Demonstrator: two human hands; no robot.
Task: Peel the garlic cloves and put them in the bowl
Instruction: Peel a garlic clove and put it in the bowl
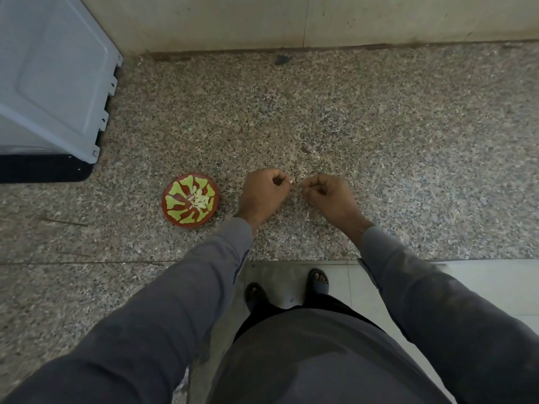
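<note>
A red bowl (190, 200) with a green pattern stands on the speckled stone counter, holding several pale peeled garlic cloves (199, 199). Just right of the bowl, my left hand (264, 191) pinches a small whitish garlic clove (290, 180) at its fingertips. My right hand (328, 193) sits close beside it with curled fingers, its fingertips near the clove; what it holds is too small to make out. Thin pale bits of skin lie scattered on the counter around my hands.
A white appliance (52, 77) on a black base fills the left rear of the counter. A tiled wall (291, 21) runs along the back. The counter's front edge (306, 260) lies below my wrists, with my feet in sandals on the floor beneath.
</note>
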